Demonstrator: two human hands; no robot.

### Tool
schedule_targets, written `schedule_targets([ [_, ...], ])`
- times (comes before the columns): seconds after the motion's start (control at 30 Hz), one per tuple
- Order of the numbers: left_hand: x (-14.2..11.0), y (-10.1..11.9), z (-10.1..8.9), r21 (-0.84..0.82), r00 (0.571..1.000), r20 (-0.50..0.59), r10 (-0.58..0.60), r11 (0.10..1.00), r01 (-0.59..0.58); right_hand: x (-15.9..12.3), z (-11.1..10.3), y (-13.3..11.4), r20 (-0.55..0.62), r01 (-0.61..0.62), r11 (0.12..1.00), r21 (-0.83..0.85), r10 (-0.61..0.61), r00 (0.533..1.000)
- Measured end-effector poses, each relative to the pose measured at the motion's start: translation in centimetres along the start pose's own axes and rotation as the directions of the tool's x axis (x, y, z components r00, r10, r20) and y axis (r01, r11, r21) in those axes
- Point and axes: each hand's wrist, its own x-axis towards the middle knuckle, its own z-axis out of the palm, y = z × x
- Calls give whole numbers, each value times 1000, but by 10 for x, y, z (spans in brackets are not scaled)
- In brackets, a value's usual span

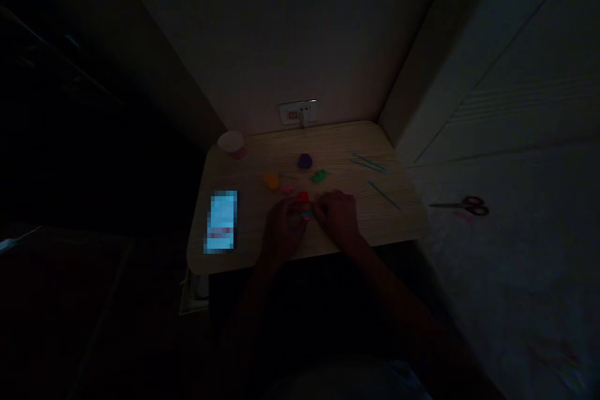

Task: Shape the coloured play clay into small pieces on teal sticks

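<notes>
In dim light, a small red piece (304,196) with a bit of blue below it sits between my hands near the table's front edge. It looks like modelling clay, though the dark hides detail. My left hand (284,229) has its fingers closed around it from the left. Close against its right side is my right hand (338,215), fingers curled; what they pinch, if anything, is hidden. Just beyond lie a pink piece (287,189), an orange lump (270,181), a green piece (319,175) and a dark purple lump (305,161).
A lit phone (222,222) lies on the left of the wooden table (253,237). A cup (231,142) stands at the back left. Thin blue sticks (384,195) lie on the right. Scissors (469,205) rest on a white surface beyond. A wall socket (298,112) is behind.
</notes>
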Motion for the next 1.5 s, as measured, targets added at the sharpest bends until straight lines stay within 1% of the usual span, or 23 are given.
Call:
schedule_targets([
  [0.17,0,1,0,-18,1000,10,-8,1000,8,0,0,2,-11,-3,1000,26,4,1000],
  [0.3,0,0,0,-9,1000,2,-1,1000,1,1,0,5,8,-8,997,77,7,1000],
  [0.5,0,-2,-1,25,1000,14,-18,1000,17,-2,1,4,1,38,998,45,-38,999],
  [0.63,1,1,-2,20,1000,19,13,1000,-13,-3,0,4,22,48,996,71,-50,998],
  [0.73,0,4,-3,43,999,18,30,999,-31,-4,-1,3,43,56,998,39,-58,997],
  [0.8,0,6,-3,74,999,28,46,996,-48,-4,-1,3,43,52,998,24,-53,998],
  [0.9,-2,6,-4,106,997,50,64,992,-69,-4,-1,3,36,51,997,53,-53,998],
  [1.03,-2,4,-4,115,996,33,84,990,-87,-4,0,3,7,25,998,58,-25,1000],
  [1.17,-1,3,-3,89,997,32,66,994,-69,-3,0,3,0,9,999,50,-9,1000],
  [1.37,-1,4,-3,101,998,25,58,993,-60,-2,-1,3,-17,-2,998,57,3,1000],
  [1.5,-2,3,-3,98,998,24,50,994,-52,-2,-2,4,0,-7,995,101,7,1000],
])
